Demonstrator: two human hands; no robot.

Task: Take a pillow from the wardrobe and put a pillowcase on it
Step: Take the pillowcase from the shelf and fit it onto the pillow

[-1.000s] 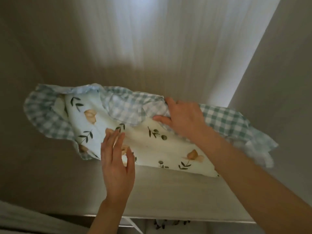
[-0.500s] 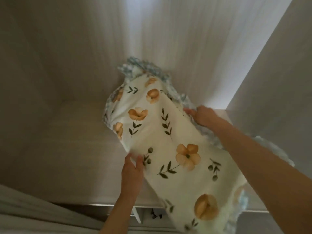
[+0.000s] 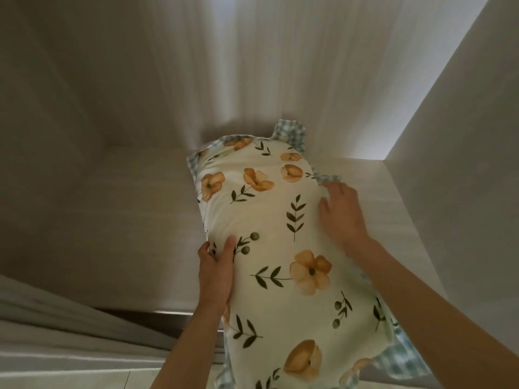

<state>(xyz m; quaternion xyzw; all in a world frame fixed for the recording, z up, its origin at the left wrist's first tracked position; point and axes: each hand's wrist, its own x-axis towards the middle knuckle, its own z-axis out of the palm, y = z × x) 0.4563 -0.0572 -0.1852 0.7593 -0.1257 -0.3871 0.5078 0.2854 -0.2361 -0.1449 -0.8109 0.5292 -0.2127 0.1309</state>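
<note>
Pillow (image 3: 280,220) in floral cover, lower centre, far end on wardrobe shelf (image 3: 134,220), near end overhanging | left hand (image 3: 216,270) grips left edge, thumb on top; right hand (image 3: 342,214) lies flat, fingers relaxed, likely steadying a lengthwise pull | side wall (image 3: 463,164) close at right, path looks free

Well below and left of my left fingers (image 3: 230,244) lay a pale tiled floor (image 3: 70,379), one joint showing; above it slanted a grey streaked panel (image 3: 56,321), blurred.
</note>
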